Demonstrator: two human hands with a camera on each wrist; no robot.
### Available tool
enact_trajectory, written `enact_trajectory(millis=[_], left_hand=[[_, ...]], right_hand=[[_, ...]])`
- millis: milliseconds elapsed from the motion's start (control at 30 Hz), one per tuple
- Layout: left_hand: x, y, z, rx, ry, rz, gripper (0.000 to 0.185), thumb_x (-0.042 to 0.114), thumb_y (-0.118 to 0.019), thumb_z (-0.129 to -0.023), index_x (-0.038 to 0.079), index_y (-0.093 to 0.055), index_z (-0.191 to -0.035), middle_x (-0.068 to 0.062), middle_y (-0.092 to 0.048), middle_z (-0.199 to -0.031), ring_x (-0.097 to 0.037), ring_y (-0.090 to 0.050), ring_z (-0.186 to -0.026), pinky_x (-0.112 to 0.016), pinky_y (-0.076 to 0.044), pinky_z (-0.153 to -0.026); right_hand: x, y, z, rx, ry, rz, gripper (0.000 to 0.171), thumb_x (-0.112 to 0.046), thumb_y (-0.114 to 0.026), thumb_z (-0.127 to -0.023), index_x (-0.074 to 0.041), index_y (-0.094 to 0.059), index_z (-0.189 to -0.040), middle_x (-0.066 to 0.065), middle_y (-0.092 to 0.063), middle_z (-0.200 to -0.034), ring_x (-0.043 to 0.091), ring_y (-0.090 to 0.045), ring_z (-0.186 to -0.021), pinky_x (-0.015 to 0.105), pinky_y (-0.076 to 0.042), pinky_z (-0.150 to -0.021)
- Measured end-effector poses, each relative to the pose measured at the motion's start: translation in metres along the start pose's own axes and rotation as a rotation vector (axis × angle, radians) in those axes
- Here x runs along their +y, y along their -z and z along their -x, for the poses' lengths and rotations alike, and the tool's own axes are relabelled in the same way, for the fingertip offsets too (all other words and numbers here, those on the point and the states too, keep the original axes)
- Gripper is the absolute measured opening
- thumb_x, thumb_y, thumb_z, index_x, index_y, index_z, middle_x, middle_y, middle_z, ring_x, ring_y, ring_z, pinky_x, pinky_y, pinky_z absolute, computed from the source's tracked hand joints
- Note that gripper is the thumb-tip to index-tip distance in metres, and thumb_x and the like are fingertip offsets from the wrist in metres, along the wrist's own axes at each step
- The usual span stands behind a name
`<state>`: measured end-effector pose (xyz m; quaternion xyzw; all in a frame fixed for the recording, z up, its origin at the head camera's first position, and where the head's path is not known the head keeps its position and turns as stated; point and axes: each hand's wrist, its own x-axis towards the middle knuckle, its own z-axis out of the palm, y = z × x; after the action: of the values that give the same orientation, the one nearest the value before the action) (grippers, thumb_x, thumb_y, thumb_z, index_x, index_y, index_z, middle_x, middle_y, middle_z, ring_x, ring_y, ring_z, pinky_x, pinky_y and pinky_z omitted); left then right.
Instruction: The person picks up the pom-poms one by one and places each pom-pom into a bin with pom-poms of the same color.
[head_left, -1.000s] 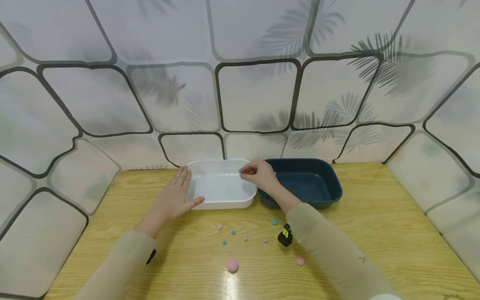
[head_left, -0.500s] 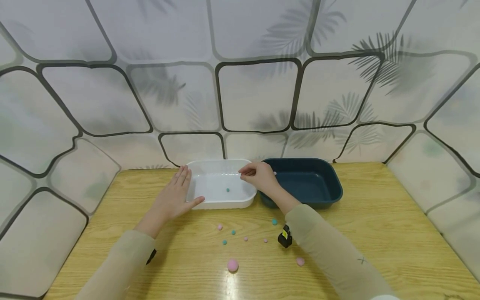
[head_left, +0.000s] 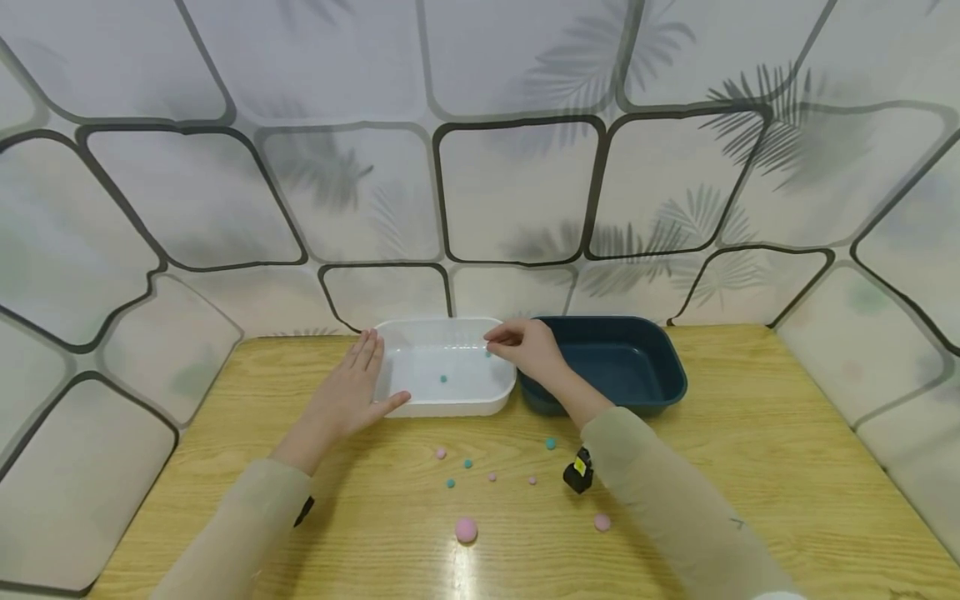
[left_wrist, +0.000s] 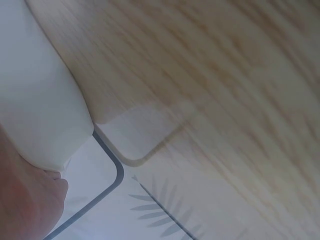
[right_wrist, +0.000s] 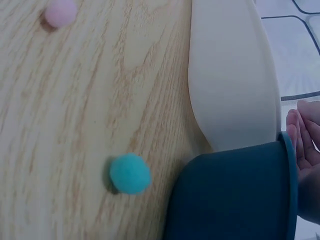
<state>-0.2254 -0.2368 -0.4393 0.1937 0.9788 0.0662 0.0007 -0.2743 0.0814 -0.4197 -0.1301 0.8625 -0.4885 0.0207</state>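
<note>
On the yellow wood-grain bench, a large round pink ball sits nearest, well in front of a white, round-cornered rectangular tray. A medium pink ball lies to its right. Three small pink balls and three small teal balls scatter closer, a strip of wood separating them from the tray's near rim. The left hand, fingers straight, thumb spread, rests against the tray's left end. The right hand pinches a tiny teal ball over its right end; another teal ball lies inside. Just right of the tray stands a dark-blue rounded tub, with bench stretching beyond.
</note>
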Motion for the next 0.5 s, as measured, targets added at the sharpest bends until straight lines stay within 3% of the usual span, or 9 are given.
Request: enact_trajectory(millis=[300, 500], left_hand=[[0.0, 0.001, 0.0, 0.021, -0.012, -0.005, 0.106, 0.067, -0.048, -0.104, -0.014, -0.015, -0.163, -0.031, -0.01, -0.174, -0.046, -0.008, -0.165, -0.056, -0.017, -0.135], [0.001, 0.0, -0.001, 0.005, -0.009, -0.006, 0.106, 0.065, -0.053, -0.103, -0.014, -0.015, -0.164, -0.03, -0.008, -0.175, -0.046, -0.007, -0.165, -0.056, -0.016, -0.135]], right_hand=[[-0.002, 0.023, 0.012, 0.022, -0.021, -0.093, 0.022, -0.014, -0.077, -0.099, -0.003, -0.08, -0.118, 0.017, -0.079, -0.118, 0.031, -0.074, -0.105, 0.04, -0.063, -0.091], [0.002, 0.041, 0.026, 0.017, -0.006, -0.129, 0.024, -0.015, -0.077, -0.099, -0.002, -0.079, -0.119, 0.016, -0.078, -0.12, 0.013, -0.073, -0.096, 0.03, -0.062, -0.088]])
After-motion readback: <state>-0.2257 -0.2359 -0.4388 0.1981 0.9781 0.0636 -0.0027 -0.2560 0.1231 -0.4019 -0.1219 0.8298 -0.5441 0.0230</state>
